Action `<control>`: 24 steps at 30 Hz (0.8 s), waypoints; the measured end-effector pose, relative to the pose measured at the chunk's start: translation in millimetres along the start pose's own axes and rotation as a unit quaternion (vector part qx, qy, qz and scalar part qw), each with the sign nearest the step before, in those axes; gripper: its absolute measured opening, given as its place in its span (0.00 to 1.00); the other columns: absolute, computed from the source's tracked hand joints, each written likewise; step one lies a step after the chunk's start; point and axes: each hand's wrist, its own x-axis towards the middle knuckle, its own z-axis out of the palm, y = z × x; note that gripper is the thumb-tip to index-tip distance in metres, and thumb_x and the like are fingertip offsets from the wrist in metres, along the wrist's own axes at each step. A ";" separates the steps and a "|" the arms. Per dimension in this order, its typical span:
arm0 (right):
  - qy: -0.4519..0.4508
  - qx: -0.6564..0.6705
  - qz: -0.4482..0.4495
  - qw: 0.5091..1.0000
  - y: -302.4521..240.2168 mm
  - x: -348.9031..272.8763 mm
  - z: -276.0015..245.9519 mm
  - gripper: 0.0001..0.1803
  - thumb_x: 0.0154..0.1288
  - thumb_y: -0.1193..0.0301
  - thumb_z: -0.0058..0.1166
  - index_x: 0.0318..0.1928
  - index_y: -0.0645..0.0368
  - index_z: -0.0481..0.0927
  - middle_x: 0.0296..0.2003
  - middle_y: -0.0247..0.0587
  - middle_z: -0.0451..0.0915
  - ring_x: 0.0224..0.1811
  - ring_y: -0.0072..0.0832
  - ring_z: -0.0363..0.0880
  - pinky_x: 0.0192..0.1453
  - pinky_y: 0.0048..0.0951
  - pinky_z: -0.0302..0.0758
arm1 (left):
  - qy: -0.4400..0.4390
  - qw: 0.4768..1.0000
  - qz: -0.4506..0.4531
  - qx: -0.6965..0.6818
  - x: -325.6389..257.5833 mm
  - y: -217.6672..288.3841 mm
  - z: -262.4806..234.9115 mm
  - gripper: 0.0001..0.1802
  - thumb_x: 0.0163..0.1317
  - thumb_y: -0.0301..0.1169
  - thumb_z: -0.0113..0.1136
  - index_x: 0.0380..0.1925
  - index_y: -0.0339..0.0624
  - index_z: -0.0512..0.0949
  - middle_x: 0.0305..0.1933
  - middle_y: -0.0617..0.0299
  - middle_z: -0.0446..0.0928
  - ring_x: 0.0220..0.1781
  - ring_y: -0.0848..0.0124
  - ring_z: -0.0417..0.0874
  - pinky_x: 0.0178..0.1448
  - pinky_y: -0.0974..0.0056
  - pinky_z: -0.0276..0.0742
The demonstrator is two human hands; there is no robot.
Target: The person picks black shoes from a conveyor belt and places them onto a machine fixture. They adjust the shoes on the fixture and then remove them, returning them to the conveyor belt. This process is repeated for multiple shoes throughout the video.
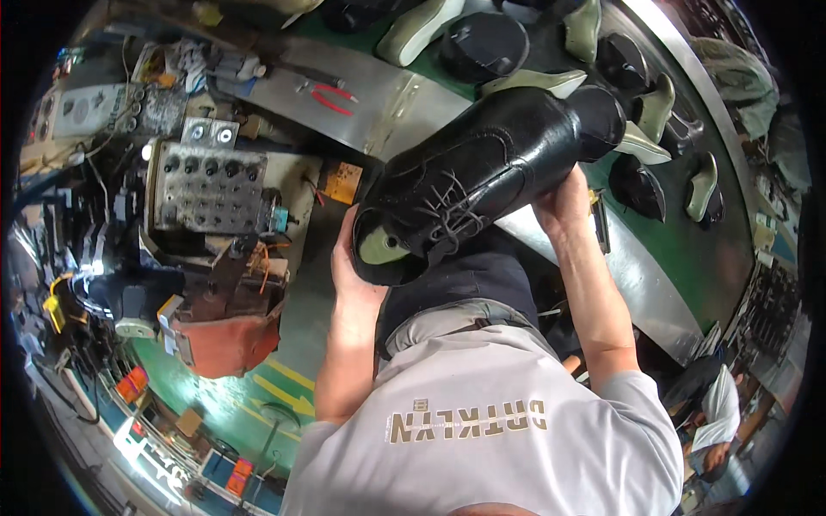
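A black leather lace-up shoe is held in front of me, tilted, its toe up to the right and its heel down to the left. Thin dark laces cross its front. Inside the collar shows a pale green shoe last with a small round hole. My left hand is closed around the heel end, its fingers mostly hidden behind the shoe. Under the toe end, my right hand grips the side, with its fingertips out of sight. Another rounded black leather piece appears just beyond the toe.
More lasts with black uppers lie on a green conveyor belt edged with metal. Red-handled pliers rest on the metal ledge. A machine with a knobbed metal block stands left. At lower right, another person is partly visible.
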 end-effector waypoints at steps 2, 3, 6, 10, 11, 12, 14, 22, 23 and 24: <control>-0.036 -0.022 -0.043 0.998 -1.0 -2.5 25.5 0.23 0.73 0.53 0.45 0.56 0.55 0.77 0.52 0.37 0.81 0.56 0.31 0.78 0.64 0.38 0.71 | 0.024 0.998 0.044 0.024 -2.1 4.4 -13.3 0.18 0.74 0.37 0.40 0.53 0.40 0.74 0.53 0.58 0.79 0.55 0.65 0.80 0.60 0.61 0.74; -0.074 -0.021 -0.052 0.996 -1.6 -5.2 40.2 0.25 0.73 0.49 0.44 0.57 0.52 0.76 0.53 0.34 0.80 0.58 0.30 0.77 0.65 0.38 0.69 | 0.030 0.998 0.055 0.019 -3.7 7.7 -17.7 0.17 0.74 0.37 0.40 0.53 0.41 0.74 0.52 0.58 0.79 0.55 0.66 0.80 0.60 0.61 0.74; -0.082 -0.082 0.003 0.993 5.1 25.7 28.9 0.22 0.71 0.55 0.51 0.55 0.58 0.78 0.50 0.38 0.81 0.54 0.30 0.78 0.63 0.36 0.70 | 0.038 0.996 0.078 0.017 -9.2 8.9 -24.1 0.17 0.75 0.37 0.40 0.54 0.41 0.73 0.53 0.59 0.78 0.55 0.67 0.79 0.60 0.62 0.74; -0.090 -0.151 -0.047 0.983 15.0 66.5 42.9 0.18 0.69 0.66 0.56 0.54 0.66 0.78 0.46 0.41 0.82 0.47 0.27 0.80 0.55 0.30 0.75 | 0.057 0.985 0.133 0.093 -16.6 -5.1 -26.5 0.19 0.75 0.38 0.40 0.55 0.39 0.73 0.54 0.58 0.78 0.56 0.67 0.79 0.62 0.62 0.73; -0.105 -0.149 -0.062 0.981 17.0 73.7 48.3 0.18 0.70 0.66 0.56 0.53 0.66 0.78 0.45 0.40 0.82 0.45 0.26 0.80 0.54 0.29 0.76 | 0.060 0.990 0.115 0.049 -22.4 -6.2 -16.3 0.19 0.75 0.38 0.40 0.55 0.39 0.73 0.54 0.58 0.78 0.56 0.67 0.79 0.62 0.62 0.73; -0.128 -0.171 -0.066 0.975 17.1 77.6 54.7 0.18 0.70 0.65 0.57 0.52 0.66 0.79 0.44 0.40 0.82 0.44 0.25 0.80 0.52 0.28 0.76 | 0.125 0.987 0.081 0.058 -28.9 -8.7 -11.2 0.20 0.75 0.40 0.43 0.56 0.39 0.72 0.56 0.58 0.77 0.58 0.68 0.78 0.63 0.62 0.73; -0.170 -0.215 -0.073 0.959 11.8 77.2 72.0 0.18 0.70 0.65 0.57 0.51 0.67 0.79 0.42 0.38 0.83 0.41 0.23 0.81 0.50 0.26 0.77 | -0.011 0.995 0.031 0.096 -33.2 -4.8 -19.9 0.23 0.72 0.40 0.49 0.59 0.35 0.70 0.58 0.56 0.76 0.59 0.64 0.78 0.64 0.60 0.72; -0.301 -0.261 0.060 0.915 41.5 91.6 154.0 0.14 0.69 0.66 0.58 0.47 0.65 0.82 0.37 0.35 0.84 0.36 0.19 0.80 0.43 0.22 0.76 | -0.083 0.984 -0.038 0.152 6.7 58.8 26.9 0.23 0.69 0.41 0.58 0.53 0.33 0.74 0.49 0.59 0.81 0.48 0.71 0.83 0.54 0.65 0.79; -0.307 -0.269 0.072 0.910 45.8 86.5 168.1 0.14 0.69 0.67 0.58 0.47 0.65 0.82 0.36 0.35 0.84 0.35 0.19 0.80 0.43 0.22 0.76 | -0.036 0.986 0.014 0.159 3.9 62.2 37.4 0.21 0.70 0.42 0.56 0.51 0.35 0.75 0.47 0.61 0.81 0.46 0.73 0.82 0.53 0.65 0.78; -0.314 -0.278 0.083 0.904 50.6 81.6 179.7 0.13 0.69 0.67 0.58 0.46 0.65 0.82 0.36 0.34 0.84 0.34 0.19 0.80 0.42 0.22 0.76 | 0.026 0.971 0.076 0.225 -2.1 63.9 43.5 0.18 0.71 0.41 0.55 0.50 0.38 0.76 0.44 0.63 0.81 0.42 0.76 0.81 0.49 0.68 0.78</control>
